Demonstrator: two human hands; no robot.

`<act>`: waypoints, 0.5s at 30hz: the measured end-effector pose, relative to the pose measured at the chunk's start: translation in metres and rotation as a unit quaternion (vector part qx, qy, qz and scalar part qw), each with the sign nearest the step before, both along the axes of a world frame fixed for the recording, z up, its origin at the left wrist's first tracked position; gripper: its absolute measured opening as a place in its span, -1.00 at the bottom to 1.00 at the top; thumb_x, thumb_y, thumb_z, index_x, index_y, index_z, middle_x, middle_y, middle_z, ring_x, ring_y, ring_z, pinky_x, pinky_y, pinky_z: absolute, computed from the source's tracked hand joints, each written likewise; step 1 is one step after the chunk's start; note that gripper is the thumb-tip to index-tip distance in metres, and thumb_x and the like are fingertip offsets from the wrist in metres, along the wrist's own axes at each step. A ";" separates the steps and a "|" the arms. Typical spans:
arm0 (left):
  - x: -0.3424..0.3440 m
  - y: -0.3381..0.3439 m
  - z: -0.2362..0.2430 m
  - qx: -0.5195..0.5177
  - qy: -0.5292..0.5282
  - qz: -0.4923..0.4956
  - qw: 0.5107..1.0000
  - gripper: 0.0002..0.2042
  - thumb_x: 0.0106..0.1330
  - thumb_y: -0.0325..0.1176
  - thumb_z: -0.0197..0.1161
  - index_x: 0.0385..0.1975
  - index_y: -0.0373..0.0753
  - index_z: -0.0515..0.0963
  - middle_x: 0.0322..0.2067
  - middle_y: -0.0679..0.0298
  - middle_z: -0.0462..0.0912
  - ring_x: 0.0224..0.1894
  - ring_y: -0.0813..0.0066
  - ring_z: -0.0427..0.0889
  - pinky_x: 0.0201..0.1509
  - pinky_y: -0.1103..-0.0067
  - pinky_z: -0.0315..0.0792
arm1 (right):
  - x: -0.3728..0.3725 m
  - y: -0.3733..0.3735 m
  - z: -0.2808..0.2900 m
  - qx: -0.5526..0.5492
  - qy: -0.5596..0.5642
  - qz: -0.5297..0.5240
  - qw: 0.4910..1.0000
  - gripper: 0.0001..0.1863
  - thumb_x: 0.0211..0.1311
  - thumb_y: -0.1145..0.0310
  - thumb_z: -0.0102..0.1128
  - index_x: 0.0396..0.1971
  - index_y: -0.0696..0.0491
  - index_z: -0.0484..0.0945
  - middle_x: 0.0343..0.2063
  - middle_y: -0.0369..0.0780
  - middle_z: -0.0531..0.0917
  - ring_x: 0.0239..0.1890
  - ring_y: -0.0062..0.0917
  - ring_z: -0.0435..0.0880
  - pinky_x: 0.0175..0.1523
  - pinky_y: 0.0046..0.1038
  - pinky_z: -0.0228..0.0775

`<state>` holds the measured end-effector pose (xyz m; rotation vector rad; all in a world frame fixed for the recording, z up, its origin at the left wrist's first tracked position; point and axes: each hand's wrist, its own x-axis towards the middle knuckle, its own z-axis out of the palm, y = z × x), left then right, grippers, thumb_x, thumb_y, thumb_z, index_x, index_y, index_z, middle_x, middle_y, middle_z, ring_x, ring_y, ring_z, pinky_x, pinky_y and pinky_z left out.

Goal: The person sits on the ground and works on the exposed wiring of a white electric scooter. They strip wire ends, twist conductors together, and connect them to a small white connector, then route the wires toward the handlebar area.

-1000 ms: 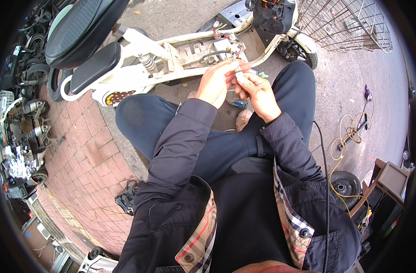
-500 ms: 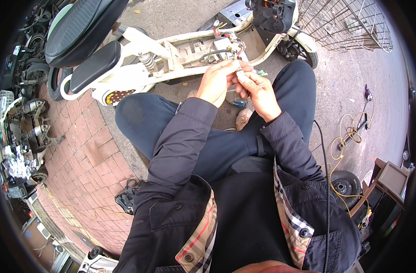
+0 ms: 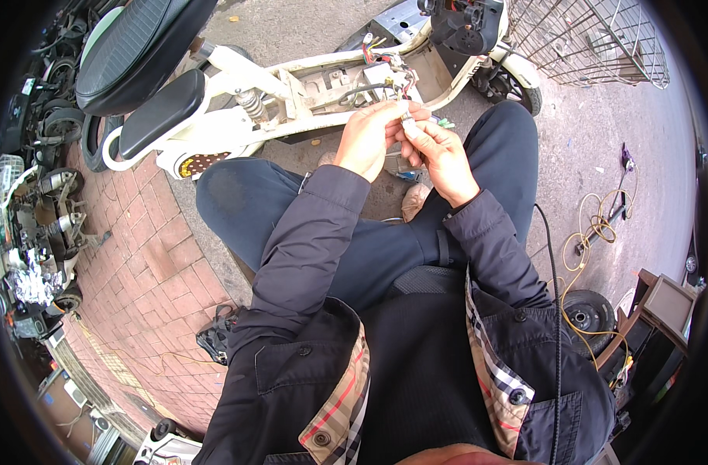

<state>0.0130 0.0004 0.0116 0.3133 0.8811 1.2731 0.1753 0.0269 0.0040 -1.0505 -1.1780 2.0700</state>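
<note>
My left hand and my right hand meet over the open frame of a white electric scooter. Both are closed on a small pale wire connector at their fingertips; its detail is too small to tell. Wires run from it toward a tangle of cables and a whitish box in the footboard. A black saddle and a smaller black seat top the scooter's left part.
Parked scooters line the left over brick paving. A wire basket sits top right. To the right are a coiled yellow hose, a loose wheel and a brown stand. A black bag lies by my left.
</note>
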 end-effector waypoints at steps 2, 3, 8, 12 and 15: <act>0.001 -0.001 0.001 0.007 0.013 0.001 1.000 -0.64 0.49 -0.30 0.11 0.04 -0.54 0.51 -0.03 -0.06 0.66 -0.03 0.30 0.68 0.07 0.46 0.53 | 0.000 0.000 0.000 0.001 0.000 0.000 1.000 -0.76 0.48 0.26 0.12 -0.17 0.11 0.65 -0.49 -0.42 0.61 -0.49 -0.81 0.43 -0.36 -0.72 0.26; 0.001 -0.001 0.001 0.007 0.015 0.001 1.000 -0.64 0.49 -0.31 0.12 0.04 -0.54 0.51 -0.04 -0.06 0.66 -0.04 0.31 0.68 0.05 0.47 0.54 | 0.001 0.000 0.000 0.002 0.000 0.001 1.000 -0.76 0.48 0.26 0.12 -0.17 0.11 0.66 -0.49 -0.42 0.61 -0.49 -0.81 0.43 -0.36 -0.72 0.26; 0.000 -0.002 0.002 0.010 0.021 -0.005 1.000 -0.64 0.50 -0.30 0.11 0.02 -0.54 0.52 -0.06 -0.04 0.67 -0.07 0.33 0.69 0.03 0.48 0.55 | 0.001 0.000 0.000 -0.006 -0.013 0.007 1.000 -0.74 0.49 0.22 0.11 -0.17 0.10 0.66 -0.49 -0.41 0.62 -0.49 -0.80 0.44 -0.34 -0.70 0.28; -0.003 -0.001 0.003 -0.010 0.020 -0.010 1.000 -0.64 0.50 -0.28 0.11 0.01 -0.53 0.52 -0.08 -0.04 0.67 -0.08 0.34 0.69 -0.09 0.50 0.59 | -0.001 0.002 0.004 -0.070 0.042 0.013 0.997 -0.65 0.53 0.17 0.00 -0.13 0.15 0.63 -0.44 -0.34 0.65 -0.46 -0.70 0.52 -0.28 -0.62 0.38; -0.006 0.001 0.003 -0.033 -0.001 0.023 0.999 -0.65 0.51 -0.26 0.11 0.01 -0.50 0.51 -0.07 -0.03 0.66 -0.07 0.32 0.68 -0.15 0.49 0.62 | 0.000 0.007 0.010 -0.158 0.164 0.033 0.973 -0.47 0.54 0.13 -0.16 0.11 0.34 0.44 -0.16 -0.02 0.69 -0.16 -0.30 0.71 0.04 -0.33 0.52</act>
